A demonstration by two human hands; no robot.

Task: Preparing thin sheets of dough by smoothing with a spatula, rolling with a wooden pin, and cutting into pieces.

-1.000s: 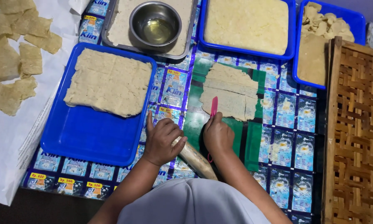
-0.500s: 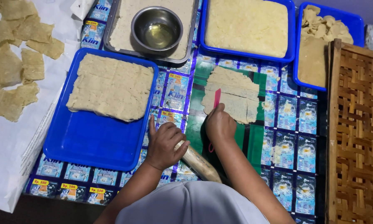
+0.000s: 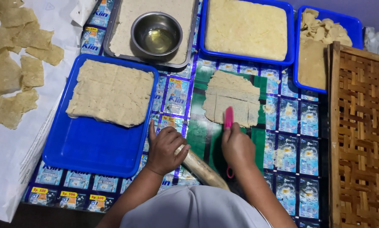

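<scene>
Floor mat of printed sachet wrappers [image 3: 288,122] underneath. Right hand [image 3: 237,147] closed round pink cutter [image 3: 228,118], tip on scored dough sheet [image 3: 231,98] just ahead. Left hand [image 3: 165,149], fingers curled, rests on rolling pin [image 3: 204,170]. Dough probably soft, tearable; lift by edges.

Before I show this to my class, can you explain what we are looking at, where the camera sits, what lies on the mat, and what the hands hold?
No machine here: a person works with bare hands, filmed from a camera on their head, looking down. The right hand holds a pink cutter on a flat dough sheet scored into pieces. The left hand rests on a wooden rolling pin. Around them lie a blue tray with another dough sheet, a metal bowl of clear liquid, and a woven bamboo rack.
</scene>
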